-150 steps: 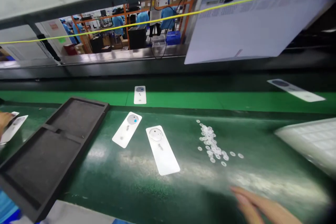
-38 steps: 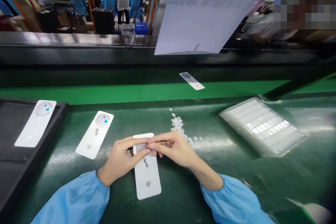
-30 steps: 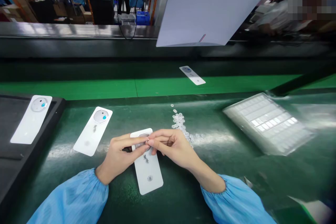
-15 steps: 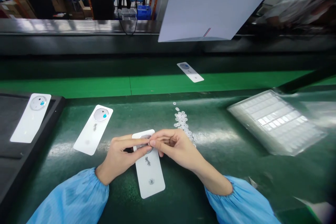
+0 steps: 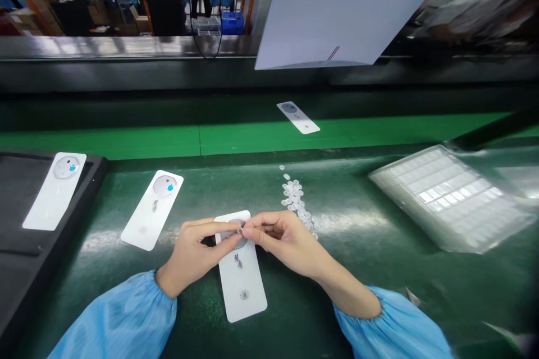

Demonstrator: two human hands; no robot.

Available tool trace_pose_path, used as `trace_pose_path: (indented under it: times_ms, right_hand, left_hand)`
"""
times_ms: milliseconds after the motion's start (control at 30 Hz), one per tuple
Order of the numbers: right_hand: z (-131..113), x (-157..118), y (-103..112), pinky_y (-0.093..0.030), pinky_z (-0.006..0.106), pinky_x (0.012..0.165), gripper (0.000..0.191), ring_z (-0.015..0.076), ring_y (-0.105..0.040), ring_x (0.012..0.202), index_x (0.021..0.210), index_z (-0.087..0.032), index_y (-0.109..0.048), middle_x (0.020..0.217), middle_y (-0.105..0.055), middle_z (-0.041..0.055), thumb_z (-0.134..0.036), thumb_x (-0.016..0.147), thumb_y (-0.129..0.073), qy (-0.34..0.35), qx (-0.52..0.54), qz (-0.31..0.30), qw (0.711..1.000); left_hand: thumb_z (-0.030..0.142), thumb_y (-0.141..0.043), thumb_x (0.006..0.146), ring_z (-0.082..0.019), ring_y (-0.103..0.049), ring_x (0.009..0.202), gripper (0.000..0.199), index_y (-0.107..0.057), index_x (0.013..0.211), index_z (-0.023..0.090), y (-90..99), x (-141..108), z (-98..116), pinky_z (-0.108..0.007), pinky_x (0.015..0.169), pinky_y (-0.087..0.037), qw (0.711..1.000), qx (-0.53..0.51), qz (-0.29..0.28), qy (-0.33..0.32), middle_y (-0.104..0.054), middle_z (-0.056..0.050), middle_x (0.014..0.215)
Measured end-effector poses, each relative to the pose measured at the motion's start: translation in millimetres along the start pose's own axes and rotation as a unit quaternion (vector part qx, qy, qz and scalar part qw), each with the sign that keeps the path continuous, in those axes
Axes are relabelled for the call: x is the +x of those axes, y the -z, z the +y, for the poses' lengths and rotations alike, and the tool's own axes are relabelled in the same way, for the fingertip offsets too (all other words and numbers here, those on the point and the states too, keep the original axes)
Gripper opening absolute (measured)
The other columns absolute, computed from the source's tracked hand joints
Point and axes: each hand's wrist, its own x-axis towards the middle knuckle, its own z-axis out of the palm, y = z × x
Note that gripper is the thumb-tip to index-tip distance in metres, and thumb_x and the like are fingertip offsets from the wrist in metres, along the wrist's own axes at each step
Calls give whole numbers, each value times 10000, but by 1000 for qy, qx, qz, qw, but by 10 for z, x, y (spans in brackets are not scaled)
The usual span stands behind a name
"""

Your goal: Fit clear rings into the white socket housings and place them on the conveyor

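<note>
Over the top of a white phone-back-shaped panel (image 5: 244, 277), my left hand (image 5: 194, 247) and my right hand (image 5: 288, 238) meet at the fingertips. Both are closed in a pinch around a small pale piece (image 5: 241, 230), too small to make out fully. The panel lies flat, with a grey round area partly hidden by my fingers, dark characters in its middle and a small round mark lower down. Just beyond my right hand is a loose pile of small clear discs (image 5: 293, 193). A similar panel (image 5: 147, 219) with a blue spot in its ring lies to the left.
Another panel (image 5: 54, 196) rests on a black tray (image 5: 25, 275) at far left. One more panel (image 5: 301, 120) lies on the bright green strip (image 5: 155, 141). A clear-wrapped stack of sheets (image 5: 455, 202) is at right. A white board (image 5: 332, 17) hangs above. People stand in the background.
The panel on the green strip has shifted left. My fingertips have moved slightly, and the small pale piece between them shows more. The whole view has shifted a little.
</note>
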Motion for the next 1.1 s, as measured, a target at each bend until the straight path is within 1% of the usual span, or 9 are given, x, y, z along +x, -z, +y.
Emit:
trace_pose_path:
  times_ms: [133,300,433,533,667,800,1000,1067,1100]
  right_hand:
    - [-7,-10,35,-335,208,495,389,93,-432,541,848,-135,-748,634,-578,9,-522,870,-766,-4,-11,7,1000]
    - [29,-41,55,-297,207,464,365,92,-416,513,823,-140,-759,618,-599,18,-503,839,-794,-1,-78,39,996]
    - [44,-51,12,-320,210,463,389,104,-451,525,820,-142,-761,677,-660,53,-523,885,-724,18,-115,59,991]
    - [40,-47,-20,-325,211,461,377,106,-452,522,808,-148,-754,674,-660,50,-504,911,-686,33,-128,72,989]
    - [43,-43,-32,-313,214,455,346,98,-424,507,822,-159,-754,660,-649,32,-473,935,-661,46,-135,70,987]
    - [38,-48,-49,-326,223,463,345,107,-439,517,834,-163,-754,656,-640,26,-477,940,-655,43,-143,73,986]
    - [70,-51,-58,-338,223,468,370,110,-467,523,776,-154,-729,642,-644,33,-500,905,-696,27,-137,100,985]
    - [98,-31,-18,-351,217,476,385,113,-491,531,731,-150,-693,630,-641,34,-503,879,-730,12,-131,110,985]
    - [112,-15,8,-360,214,478,384,112,-507,533,726,-150,-674,639,-647,33,-503,841,-774,2,-122,113,986]
  left_hand:
    - [180,-773,851,-176,-766,817,178,-809,1016,234,7,1,12,-218,677,-596,1000,11,-11,24,-794,-13,982]
    - [147,-749,829,-173,-750,846,242,-789,1058,214,24,3,19,-234,746,-587,999,31,-5,18,-786,-20,999]
    - [137,-740,815,-170,-740,854,286,-772,1090,209,22,1,25,-229,733,-577,999,38,-3,26,-778,-24,1016]
    - [141,-737,820,-174,-740,883,279,-770,1088,212,19,0,27,-230,756,-579,999,33,-4,29,-777,-24,1029]
    - [127,-739,818,-168,-740,905,295,-771,1091,231,20,5,25,-225,786,-578,999,25,-8,29,-777,-9,1046]
    - [117,-737,818,-166,-745,900,311,-774,1099,247,17,3,21,-224,801,-585,999,17,-12,36,-781,6,1053]
    - [163,-745,837,-184,-758,862,314,-777,1134,259,25,-46,-7,-227,719,-608,997,-23,-18,77,-775,1,1101]
    - [179,-753,838,-191,-760,841,311,-776,1139,250,34,-59,-12,-234,714,-613,995,-39,-24,93,-784,-5,1060]
    - [185,-757,837,-194,-761,830,305,-777,1136,244,37,-64,-12,-236,711,-614,994,-46,-25,99,-788,-9,1033]
